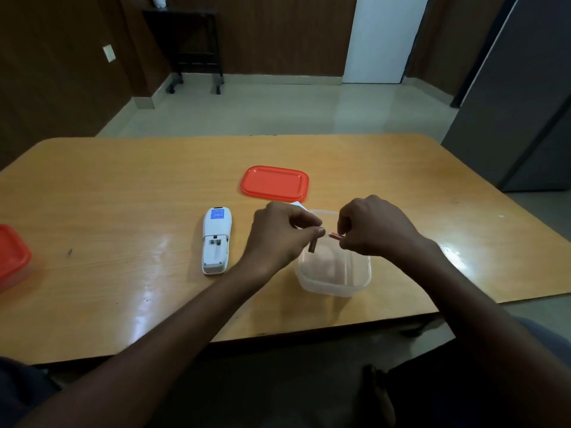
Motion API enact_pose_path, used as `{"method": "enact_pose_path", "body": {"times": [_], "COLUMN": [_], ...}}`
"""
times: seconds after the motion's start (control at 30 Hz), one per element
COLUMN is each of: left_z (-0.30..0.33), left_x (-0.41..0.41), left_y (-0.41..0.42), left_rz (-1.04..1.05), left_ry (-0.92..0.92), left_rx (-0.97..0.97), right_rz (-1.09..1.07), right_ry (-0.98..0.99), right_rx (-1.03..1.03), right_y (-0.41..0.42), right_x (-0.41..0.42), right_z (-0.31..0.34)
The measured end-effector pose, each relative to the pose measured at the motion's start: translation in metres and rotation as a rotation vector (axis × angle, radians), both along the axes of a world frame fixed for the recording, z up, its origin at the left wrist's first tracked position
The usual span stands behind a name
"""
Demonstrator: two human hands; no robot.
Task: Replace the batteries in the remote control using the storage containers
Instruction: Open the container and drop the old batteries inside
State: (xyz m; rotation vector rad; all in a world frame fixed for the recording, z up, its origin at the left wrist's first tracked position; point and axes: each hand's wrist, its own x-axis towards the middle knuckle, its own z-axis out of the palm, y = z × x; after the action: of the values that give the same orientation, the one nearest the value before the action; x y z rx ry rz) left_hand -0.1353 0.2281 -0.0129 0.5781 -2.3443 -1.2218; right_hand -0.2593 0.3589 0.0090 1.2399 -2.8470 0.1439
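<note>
The white plastic remote control [216,240] lies face down on the wooden surface [123,186], its battery bay open and seemingly empty. Above the clear plastic container [333,273], the left hand [278,236] pinches 1 reddish battery [312,246] and the right hand [374,227] pinches another [334,236]. I judge fitting remains. 2 batteries, 1 loose orange lid [275,183], 1 lidded container [12,254] far left.

White remote [216,239] with blue label, orange-red lid [275,183], clear container [333,273], wood-grain tan table [123,186].
</note>
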Motion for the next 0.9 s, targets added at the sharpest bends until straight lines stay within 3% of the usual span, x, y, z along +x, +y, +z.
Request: {"method": "enact_pose_path", "body": {"times": [0.17,0.23,0.37,0.53,0.67,0.9], "left_z": [-0.009,-0.010,-0.002,0.008,0.003,-0.006], "left_x": [-0.020,-0.024,-0.027,-0.043,-0.063,-0.092], "left_y": [0.013,0.015,0.005,-0.045,-0.087,-0.124], "left_rz": [0.023,0.017,0.045,0.194,0.256,0.289], "left_ry": [-0.184,-0.220,-0.138,-0.024,-0.168,-0.435], "left_rx": [-0.359,-0.419,-0.329,-0.061,-0.006,-0.020], "right_rz": [0.037,0.064,0.079,-0.006,-0.047,-0.011], "right_ry": [0.028,0.011,-0.122,-0.181,-0.257,-0.521], "right_rx": [0.011,0.017,-0.017,-0.310,-0.330,-0.110], "right_y": [0.008,0.006,0.002,-0.008,-0.027,-0.057], "right_x": [-0.005,-0.007,-0.015,-0.037,-0.055,-0.067], "right_z": [-0.016,-0.019,-0.007,0.003,-0.014,-0.031]}}
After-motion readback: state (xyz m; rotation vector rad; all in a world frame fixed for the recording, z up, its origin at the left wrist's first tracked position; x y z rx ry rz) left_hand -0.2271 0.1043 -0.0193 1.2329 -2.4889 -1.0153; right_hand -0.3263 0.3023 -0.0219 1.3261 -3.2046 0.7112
